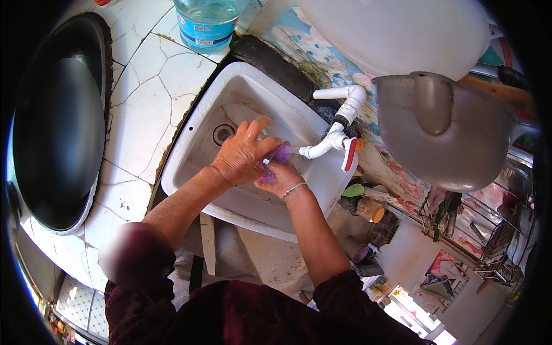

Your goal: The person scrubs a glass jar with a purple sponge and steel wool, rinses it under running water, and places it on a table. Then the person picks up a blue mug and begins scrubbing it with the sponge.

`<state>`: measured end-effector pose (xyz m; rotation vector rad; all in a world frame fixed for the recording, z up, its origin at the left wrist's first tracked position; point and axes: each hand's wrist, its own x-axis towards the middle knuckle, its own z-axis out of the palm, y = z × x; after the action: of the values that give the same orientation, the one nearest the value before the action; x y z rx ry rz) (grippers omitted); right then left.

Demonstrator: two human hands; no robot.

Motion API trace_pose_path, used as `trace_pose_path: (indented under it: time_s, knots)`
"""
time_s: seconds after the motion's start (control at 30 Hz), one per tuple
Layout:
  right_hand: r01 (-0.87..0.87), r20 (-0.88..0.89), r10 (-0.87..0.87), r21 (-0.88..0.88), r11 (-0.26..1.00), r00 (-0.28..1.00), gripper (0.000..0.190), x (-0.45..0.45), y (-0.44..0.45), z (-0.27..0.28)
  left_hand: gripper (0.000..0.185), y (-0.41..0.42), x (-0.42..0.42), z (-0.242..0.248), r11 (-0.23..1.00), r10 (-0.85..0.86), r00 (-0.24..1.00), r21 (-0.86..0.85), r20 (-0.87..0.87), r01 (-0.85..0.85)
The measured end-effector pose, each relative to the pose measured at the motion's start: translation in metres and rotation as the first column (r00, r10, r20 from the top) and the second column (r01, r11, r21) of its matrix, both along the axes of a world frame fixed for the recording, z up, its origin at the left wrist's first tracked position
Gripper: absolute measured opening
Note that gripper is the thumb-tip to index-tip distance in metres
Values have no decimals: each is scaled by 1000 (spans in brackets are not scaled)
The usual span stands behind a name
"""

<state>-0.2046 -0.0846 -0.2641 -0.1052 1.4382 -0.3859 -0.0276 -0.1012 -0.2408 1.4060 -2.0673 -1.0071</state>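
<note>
Over the white ceramic sink (181, 172), my left hand (239, 157) curls around a small clear vessel (264, 134), mostly hidden by the fingers; whether it is glass or plastic I cannot tell. My right hand (285, 179) presses a purple mesh scrubber (282, 152) against it from the right. More purple mesh shows between the two palms. A bracelet circles my right wrist. Beside the hands, the spout of a white plastic tap (321, 148) with a red-and-white lever points toward them. The round drain (223, 134) lies left of my left hand.
A large black wok (64, 146) is set into the cracked white tile counter (142, 95) at left. A blue-labelled water bottle (206, 30) stands behind the sink. At right hang a grey metal scoop-like vessel (444, 138) and a wire rack (496, 258). A white basin (401, 30) is above.
</note>
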Motion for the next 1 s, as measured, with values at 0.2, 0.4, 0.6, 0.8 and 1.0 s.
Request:
trace_pose_path:
  time_s: [0.2, 0.4, 0.6, 0.8, 1.0]
  knots:
    - [-86, 91, 107, -205, 975, 990, 34, -11, -7, -26, 91, 0, -6, 5, 998, -56, 997, 9, -60, 57]
    - [-26, 366, 76, -142, 990, 928, 48, -14, -5, -26, 104, 0, 21, -24, 940, 230, 787, 340, -572, -28]
    - [84, 484, -74, 1, 996, 872, 55, -8, 4, -23, 87, 9, 2, -36, 910, 337, 627, 413, -703, -26]
    - [-33, 170, 100, -362, 931, 980, 56, -33, -7, -86, 58, -2, -23, -27, 885, 411, 855, 361, -316, -293]
    - [-989, -972, 182, -145, 43, 150, 46, -6, -42, -4, 49, -10, -17, -40, 80, 649, 759, 997, -54, 2]
